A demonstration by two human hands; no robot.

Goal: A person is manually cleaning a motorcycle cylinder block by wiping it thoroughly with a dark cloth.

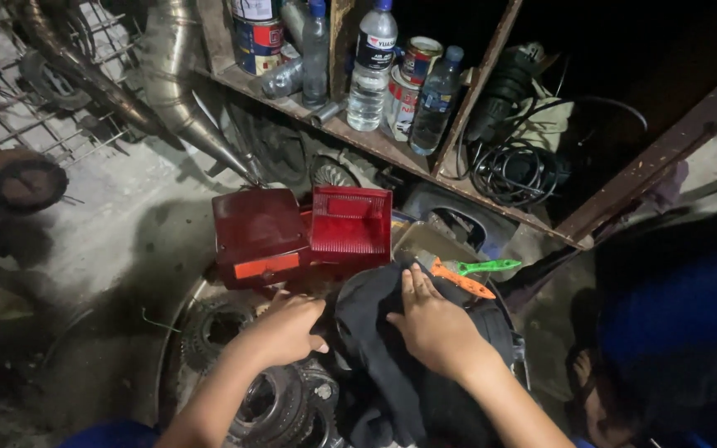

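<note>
— Looking down, what is each hand doing?
— Right hand (435, 325) lies flat, fingers together, pressed on the black cloth (392, 357) covering a round container. Left hand (285, 328) is curled, knuckles up, touching the cloth's left edge; whether it pinches anything, I cannot tell.
— And around them?
— Red tail-light lenses (304, 232) just behind, gears (280, 402) below the left wrist.
</note>
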